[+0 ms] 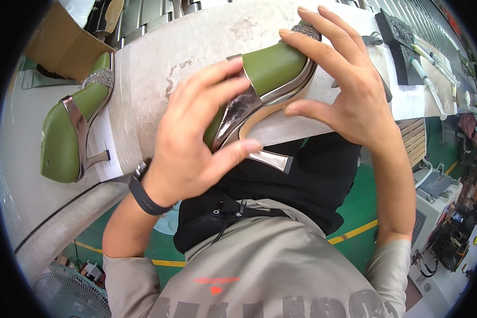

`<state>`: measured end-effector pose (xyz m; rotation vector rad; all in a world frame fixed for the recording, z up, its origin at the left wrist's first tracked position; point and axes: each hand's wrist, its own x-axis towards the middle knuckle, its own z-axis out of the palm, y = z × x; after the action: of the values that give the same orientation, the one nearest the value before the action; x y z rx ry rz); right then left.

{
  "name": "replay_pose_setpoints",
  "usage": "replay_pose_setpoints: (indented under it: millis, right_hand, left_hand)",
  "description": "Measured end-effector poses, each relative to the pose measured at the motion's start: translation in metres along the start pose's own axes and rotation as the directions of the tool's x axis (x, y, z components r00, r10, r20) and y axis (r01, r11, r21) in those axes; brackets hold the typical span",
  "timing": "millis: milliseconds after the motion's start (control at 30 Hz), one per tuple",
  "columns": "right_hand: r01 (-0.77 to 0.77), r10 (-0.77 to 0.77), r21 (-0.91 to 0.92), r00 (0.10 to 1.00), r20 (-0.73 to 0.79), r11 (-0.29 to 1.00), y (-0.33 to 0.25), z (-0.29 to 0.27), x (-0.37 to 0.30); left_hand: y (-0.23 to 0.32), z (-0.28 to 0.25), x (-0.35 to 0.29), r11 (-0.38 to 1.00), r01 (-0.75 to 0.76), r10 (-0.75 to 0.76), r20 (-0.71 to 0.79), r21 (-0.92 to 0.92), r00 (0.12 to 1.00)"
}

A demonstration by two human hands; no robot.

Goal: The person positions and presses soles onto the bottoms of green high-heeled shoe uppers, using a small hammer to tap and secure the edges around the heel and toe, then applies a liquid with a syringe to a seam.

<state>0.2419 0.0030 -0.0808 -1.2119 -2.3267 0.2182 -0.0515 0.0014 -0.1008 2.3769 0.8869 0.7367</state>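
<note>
A green high-heeled shoe (pixel 274 69) lies on its side at the near edge of the worktable, with a metallic bronze strap, a glittery toe band and a slim metallic heel pointing toward me. My left hand (pixel 188 124) wraps round its back part, fingers over the upper and thumb by the heel. At the toe end, my right hand (pixel 350 79) has its fingers stretched and spread over the glittery band. Its thumb is held apart from the fingers, close to the sole. A matching green shoe (pixel 69 138) lies on the table at the left.
A cardboard box (pixel 71 45) stands at the far left. On the right are a black foam block (pixel 400 47), several syringe-like tubes (pixel 429 87) and a small metal tool (pixel 373 38). A roller conveyor (pixel 148 16) runs behind the worktable (pixel 148 69). A fan (pixel 69 291) stands at lower left.
</note>
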Motion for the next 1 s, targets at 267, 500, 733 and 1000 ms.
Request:
replay_pose_setpoints:
  millis: [267,500,733,1000]
  right_hand:
    - [-0.04,0.04,0.0,0.995,-0.092,0.999,-0.003,0.007,0.002]
    - [-0.201,0.196,-0.048,0.977,-0.086,0.978,-0.017,0.004,0.016]
    - [-0.524,0.395,-0.225,0.807,-0.439,0.821,0.061,0.022,-0.053]
    - [-0.43,0.429,0.073,0.843,-0.326,0.9,0.044,0.005,-0.043]
  left_hand:
    - [0.002,0.005,0.051,0.943,0.248,-0.225,0.123,-0.223,0.966]
    - [0.01,0.004,0.055,0.938,0.325,-0.308,0.134,-0.125,0.942]
    - [0.007,0.015,0.066,0.991,0.125,-0.129,0.128,0.039,0.983]
    - [0.013,0.022,0.098,0.995,0.1,-0.097,0.192,-0.008,0.977]
